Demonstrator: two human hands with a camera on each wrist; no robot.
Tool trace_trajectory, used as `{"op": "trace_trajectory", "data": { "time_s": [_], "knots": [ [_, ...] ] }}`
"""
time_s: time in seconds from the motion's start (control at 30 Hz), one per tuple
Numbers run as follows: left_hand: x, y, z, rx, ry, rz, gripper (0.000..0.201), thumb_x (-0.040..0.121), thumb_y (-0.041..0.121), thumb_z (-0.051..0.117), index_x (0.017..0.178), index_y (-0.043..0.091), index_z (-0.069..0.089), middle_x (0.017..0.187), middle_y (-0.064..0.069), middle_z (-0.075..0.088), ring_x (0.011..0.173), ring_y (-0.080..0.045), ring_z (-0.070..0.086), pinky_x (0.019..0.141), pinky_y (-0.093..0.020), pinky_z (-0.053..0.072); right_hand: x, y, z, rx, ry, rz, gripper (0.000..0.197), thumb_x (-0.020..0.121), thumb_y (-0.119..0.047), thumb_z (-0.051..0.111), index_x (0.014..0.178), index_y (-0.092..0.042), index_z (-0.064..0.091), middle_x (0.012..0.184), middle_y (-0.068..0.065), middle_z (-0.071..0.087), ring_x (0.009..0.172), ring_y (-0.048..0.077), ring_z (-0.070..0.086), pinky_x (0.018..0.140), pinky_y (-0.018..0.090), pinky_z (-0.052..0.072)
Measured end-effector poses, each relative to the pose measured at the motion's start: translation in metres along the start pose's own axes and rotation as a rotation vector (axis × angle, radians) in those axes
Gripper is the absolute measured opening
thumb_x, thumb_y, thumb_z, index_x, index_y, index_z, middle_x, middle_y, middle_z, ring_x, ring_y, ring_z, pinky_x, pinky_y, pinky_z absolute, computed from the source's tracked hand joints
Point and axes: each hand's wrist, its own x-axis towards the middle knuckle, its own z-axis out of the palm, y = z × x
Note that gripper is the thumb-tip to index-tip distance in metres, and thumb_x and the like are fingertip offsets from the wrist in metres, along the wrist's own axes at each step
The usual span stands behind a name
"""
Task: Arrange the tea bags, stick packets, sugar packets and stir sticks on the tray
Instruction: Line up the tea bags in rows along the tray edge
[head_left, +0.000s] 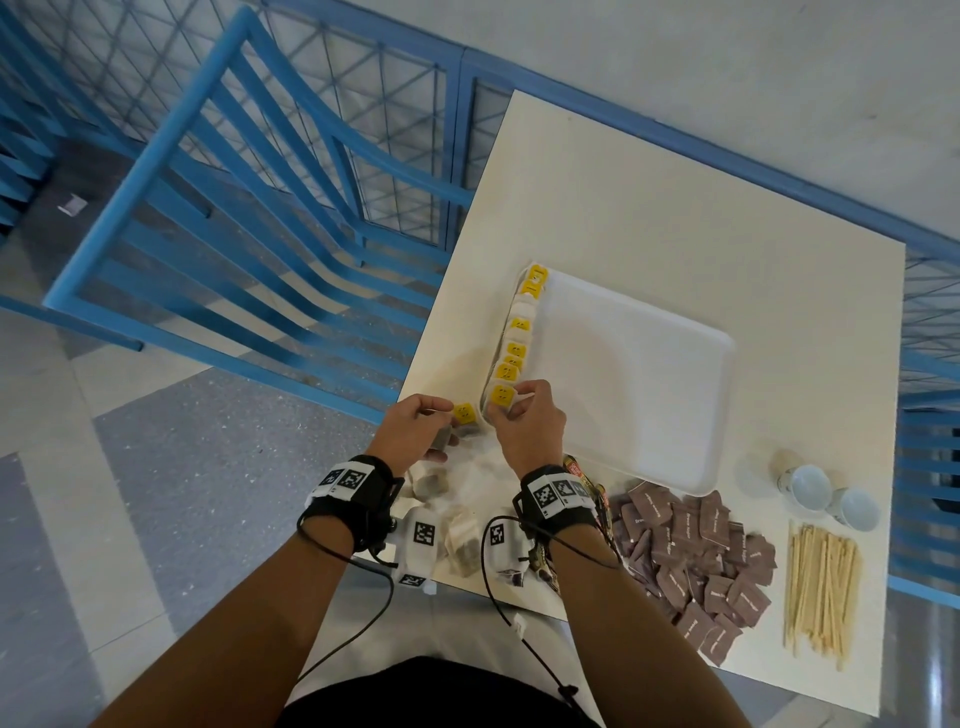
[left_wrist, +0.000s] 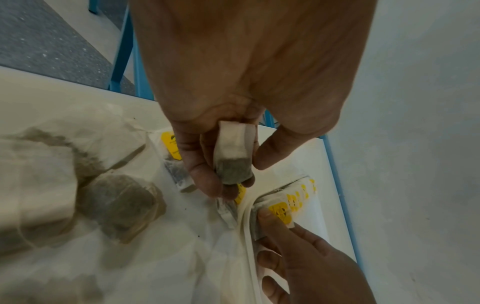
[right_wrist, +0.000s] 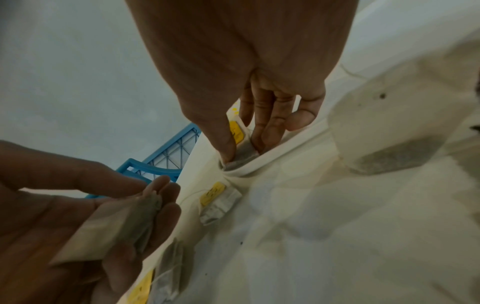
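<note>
Nearest the person, loose tea bags (head_left: 462, 540) still lie on the table (head_left: 649, 218) by the wrists, so this group looks unfinished. The left hand (head_left: 415, 431) pinches 1 tea bag (left_wrist: 233, 162) just off the tray's corner. The right hand (head_left: 524, 421) grips the nearest yellow-tagged bag (head_left: 503, 396) of the row (head_left: 519, 338) standing along the left rim of the white tray (head_left: 649, 374). The rest of the tray is bare. Stick packets (head_left: 587, 488), partly under the right wrist, brown sugar packets (head_left: 696, 561) and stir sticks (head_left: 821, 587) remain untouched beside it; 2 cups (head_left: 831, 493) sit near the sticks. Beyond stands a blue railing (head_left: 234, 208).
</note>
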Motion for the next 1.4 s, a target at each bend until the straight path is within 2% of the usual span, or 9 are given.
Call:
{"op": "trace_trajectory", "data": {
  "time_s": [0.2, 0.33, 0.47, 0.57, 0.63, 0.8, 0.9, 1.03, 1.4],
  "knots": [
    [0.004, -0.001, 0.0, -0.006, -0.037, 0.04, 0.033, 0.089, -0.012, 0.057, 0.111, 0.011, 0.063, 0.118, -0.019, 0.067, 0.083, -0.026, 0.074, 0.078, -0.044, 0.062, -0.001, 0.001, -0.004, 0.008, 0.001, 0.019, 0.044, 0.08, -0.03, 0.081, 0.113, -0.018, 0.053, 0.078, -0.007, 0.065, 0.073, 0.01, 0.062, 0.061, 0.015, 0.041],
    [0.007, -0.001, 0.002, -0.018, -0.045, 0.05, 0.038, 0.089, -0.016, 0.06, 0.113, 0.014, 0.061, 0.124, -0.025, 0.059, 0.078, -0.031, 0.073, 0.07, -0.035, 0.063, -0.004, 0.003, -0.006, 0.006, 0.068, 0.007, 0.045, 0.078, -0.038, 0.076, 0.112, -0.02, 0.052, 0.089, -0.004, 0.06, 0.086, 0.016, 0.059, 0.066, 0.022, 0.039],
    [0.008, 0.001, 0.005, -0.062, -0.06, 0.043, 0.039, 0.088, -0.013, 0.065, 0.119, 0.01, 0.058, 0.123, -0.026, 0.061, 0.098, -0.039, 0.071, 0.074, -0.037, 0.064, -0.006, -0.001, -0.011, 0.006, 0.13, -0.144, 0.027, 0.082, -0.029, 0.067, 0.107, -0.023, 0.058, 0.088, -0.007, 0.06, 0.085, 0.014, 0.055, 0.075, 0.023, 0.041],
    [0.009, 0.005, 0.01, -0.056, -0.061, 0.046, 0.043, 0.086, -0.008, 0.073, 0.121, 0.01, 0.057, 0.119, -0.023, 0.068, 0.107, -0.04, 0.07, 0.076, -0.04, 0.063, -0.001, -0.01, -0.016, 0.049, 0.01, -0.185, 0.014, 0.09, -0.025, 0.069, 0.103, -0.023, 0.067, 0.087, -0.009, 0.066, 0.073, 0.004, 0.057, 0.073, 0.021, 0.048],
    [0.009, 0.008, 0.014, -0.043, -0.066, 0.053, 0.043, 0.085, -0.006, 0.075, 0.123, 0.007, 0.058, 0.115, -0.021, 0.071, 0.105, -0.039, 0.07, 0.075, -0.038, 0.062, 0.002, -0.016, -0.019, 0.049, -0.115, -0.221, 0.014, 0.092, -0.031, 0.07, 0.103, -0.022, 0.071, 0.092, -0.008, 0.069, 0.076, 0.0, 0.058, 0.071, 0.011, 0.044],
    [0.011, 0.014, 0.025, 0.016, -0.077, 0.086, 0.032, 0.087, -0.002, 0.074, 0.117, -0.004, 0.061, 0.108, -0.023, 0.073, 0.092, -0.036, 0.071, 0.066, -0.032, 0.06, 0.013, -0.018, -0.029, 0.004, -0.201, -0.268, 0.004, 0.091, -0.023, 0.07, 0.092, -0.02, 0.073, 0.082, -0.014, 0.067, 0.075, -0.001, 0.06, 0.069, 0.007, 0.041],
    [0.012, 0.02, 0.035, -0.022, -0.079, 0.092, 0.01, 0.095, 0.003, 0.067, 0.102, -0.002, 0.062, 0.094, -0.023, 0.073, 0.079, -0.032, 0.072, 0.059, -0.029, 0.056, 0.02, -0.016, -0.037, 0.05, -0.161, -0.233, 0.005, 0.092, -0.024, 0.069, 0.094, -0.021, 0.073, 0.087, -0.011, 0.071, 0.08, 0.003, 0.063, 0.073, 0.011, 0.045],
    [0.017, 0.024, 0.046, -0.054, -0.039, 0.093, 0.016, 0.096, 0.006, 0.067, 0.109, -0.003, 0.064, 0.093, -0.023, 0.071, 0.072, -0.03, 0.069, 0.053, -0.028, 0.053, 0.026, -0.012, -0.046, 0.093, -0.118, -0.177, 0.008, 0.094, -0.026, 0.067, 0.098, -0.02, 0.071, 0.088, -0.007, 0.072, 0.081, 0.008, 0.065, 0.077, 0.02, 0.049],
    [0.02, 0.035, 0.077, -0.037, -0.028, 0.09, 0.025, 0.094, 0.017, 0.073, 0.113, 0.002, 0.067, 0.1, -0.019, 0.074, 0.077, -0.025, 0.068, 0.063, -0.032, 0.055, 0.042, 0.006, -0.069, 0.018, -0.215, -0.167, 0.014, 0.092, -0.031, 0.07, 0.097, -0.018, 0.068, 0.085, -0.009, 0.069, 0.072, 0.007, 0.061, 0.067, 0.015, 0.044]
  ]
}}
